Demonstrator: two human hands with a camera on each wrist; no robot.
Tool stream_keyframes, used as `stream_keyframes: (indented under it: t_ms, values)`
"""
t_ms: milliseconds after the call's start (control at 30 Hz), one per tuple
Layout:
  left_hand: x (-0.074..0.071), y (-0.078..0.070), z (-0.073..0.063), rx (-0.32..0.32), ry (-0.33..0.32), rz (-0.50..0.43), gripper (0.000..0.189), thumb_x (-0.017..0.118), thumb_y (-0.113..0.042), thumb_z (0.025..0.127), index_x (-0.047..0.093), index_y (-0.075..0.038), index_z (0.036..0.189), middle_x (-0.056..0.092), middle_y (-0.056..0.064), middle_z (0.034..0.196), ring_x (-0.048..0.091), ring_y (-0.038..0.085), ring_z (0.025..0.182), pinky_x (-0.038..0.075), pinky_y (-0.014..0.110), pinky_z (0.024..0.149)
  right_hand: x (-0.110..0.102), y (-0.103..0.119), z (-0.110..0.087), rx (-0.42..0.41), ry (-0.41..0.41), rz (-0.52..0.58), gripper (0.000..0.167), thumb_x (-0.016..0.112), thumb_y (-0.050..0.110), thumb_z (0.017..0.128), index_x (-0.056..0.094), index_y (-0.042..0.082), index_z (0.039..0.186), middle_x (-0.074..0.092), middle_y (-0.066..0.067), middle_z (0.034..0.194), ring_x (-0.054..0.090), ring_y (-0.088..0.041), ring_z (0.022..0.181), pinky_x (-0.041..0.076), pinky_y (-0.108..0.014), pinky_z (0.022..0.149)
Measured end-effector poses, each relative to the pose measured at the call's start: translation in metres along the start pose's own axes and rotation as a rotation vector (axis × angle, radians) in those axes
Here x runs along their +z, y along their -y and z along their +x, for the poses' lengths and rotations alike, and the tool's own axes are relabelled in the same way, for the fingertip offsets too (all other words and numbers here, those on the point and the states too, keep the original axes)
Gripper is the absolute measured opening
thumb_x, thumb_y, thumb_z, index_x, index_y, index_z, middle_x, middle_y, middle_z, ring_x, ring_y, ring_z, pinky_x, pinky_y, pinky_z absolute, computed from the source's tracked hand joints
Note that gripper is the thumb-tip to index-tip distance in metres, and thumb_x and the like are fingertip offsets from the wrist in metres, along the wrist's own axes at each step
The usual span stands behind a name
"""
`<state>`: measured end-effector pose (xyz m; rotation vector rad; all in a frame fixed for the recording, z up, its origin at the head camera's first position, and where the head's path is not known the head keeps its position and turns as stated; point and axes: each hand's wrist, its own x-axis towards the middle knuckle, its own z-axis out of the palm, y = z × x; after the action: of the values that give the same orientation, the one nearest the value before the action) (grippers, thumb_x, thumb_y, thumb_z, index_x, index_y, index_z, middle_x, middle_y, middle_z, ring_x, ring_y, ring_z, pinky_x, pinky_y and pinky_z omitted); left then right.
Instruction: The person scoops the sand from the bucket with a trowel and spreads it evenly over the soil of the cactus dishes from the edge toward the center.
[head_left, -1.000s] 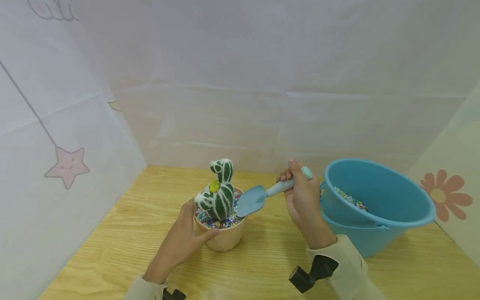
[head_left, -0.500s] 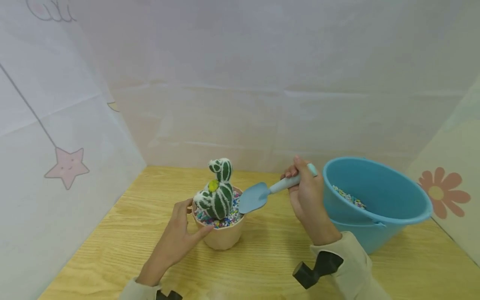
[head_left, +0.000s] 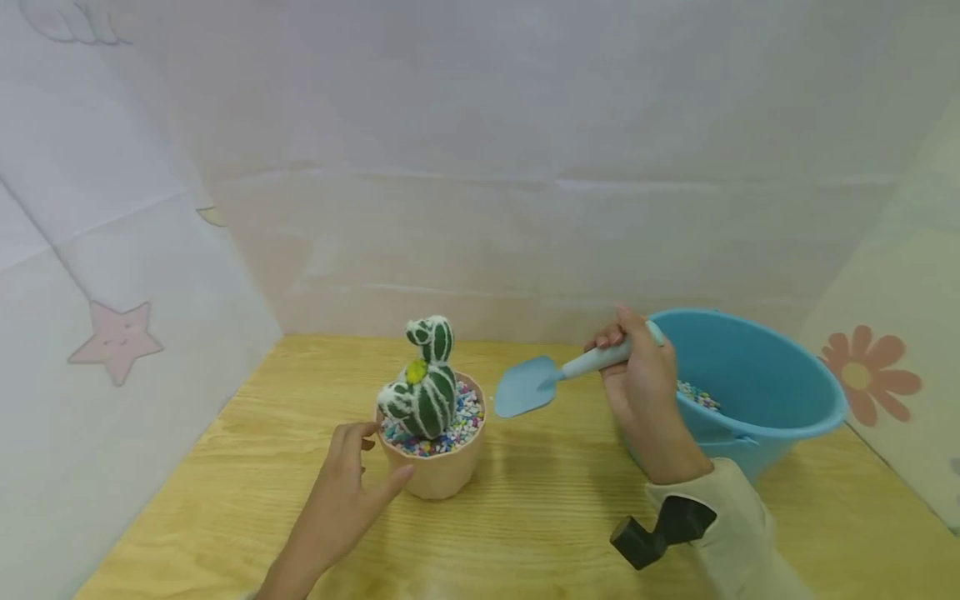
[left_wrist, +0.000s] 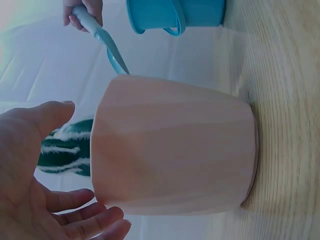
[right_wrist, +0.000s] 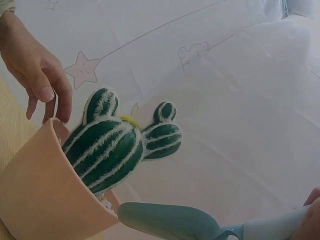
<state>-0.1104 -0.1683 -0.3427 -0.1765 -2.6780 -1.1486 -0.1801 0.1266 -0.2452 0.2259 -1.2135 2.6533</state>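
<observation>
A peach flowerpot stands upright on the wooden table, holding an artificial cactus with white stripes and a yellow flower. Small multicoloured pebbles surround the cactus base. My left hand is at the pot's left side, thumb and fingers spread loosely, fingertips right at the rim in the left wrist view. My right hand grips the pale handle of a light blue hand trowel. The trowel's blade hovers just right of the pot, with no pebbles visible on it.
A blue bucket stands at the right behind my right wrist, with more pebbles inside. The wooden table meets pale printed sheets at the back and sides.
My right hand and the trowel have moved right, away from the pot's rim. My left hand has loosened from the pot and drawn back to the left.
</observation>
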Motion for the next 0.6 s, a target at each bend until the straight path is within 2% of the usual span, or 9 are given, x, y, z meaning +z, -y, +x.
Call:
stream_keyframes:
  t_ms: [167,333,467,600]
  values:
    - [0.001,-0.009,-0.010,-0.013,-0.005,0.017,0.072,0.064,-0.048,0.088,0.041,0.002,0.135,0.043,0.012,0.129,0.049,0.030,0.115,0.050,0.043,0.084,-0.010,0.012,-0.001,-0.002,0.010,0.028,0.028,0.054,0.019,0.098,0.043,0.009,0.074,0.046,0.000,0.064,0.045,-0.013,0.063,0.044,-0.026,0.070]
    - [0.002,-0.020,-0.018,-0.045,0.020,0.037,0.072,0.062,-0.048,0.089,0.040,0.001,0.136,0.042,0.013,0.132,0.049,0.033,0.120,0.049,0.051,0.091,-0.021,0.023,-0.001,0.008,0.012,0.078,0.028,0.054,0.017,0.098,0.044,0.008,0.073,0.046,-0.001,0.064,0.044,-0.015,0.063,0.041,-0.028,0.071]
    - [0.002,-0.029,-0.023,-0.071,0.053,0.055,0.071,0.061,-0.049,0.090,0.040,0.000,0.137,0.043,0.014,0.133,0.051,0.036,0.121,0.047,0.053,0.094,-0.028,0.030,0.000,0.022,0.011,0.092,0.028,0.054,0.019,0.098,0.044,0.009,0.073,0.046,-0.001,0.064,0.044,-0.015,0.064,0.040,-0.029,0.073]
    - [0.004,-0.038,-0.026,-0.027,0.081,0.061,0.069,0.062,-0.049,0.089,0.043,-0.001,0.135,0.047,0.013,0.129,0.055,0.036,0.117,0.050,0.050,0.091,-0.037,0.037,0.001,0.018,0.017,0.142,0.024,0.053,0.016,0.098,0.042,0.008,0.079,0.045,-0.003,0.065,0.043,-0.017,0.064,0.039,-0.030,0.072]
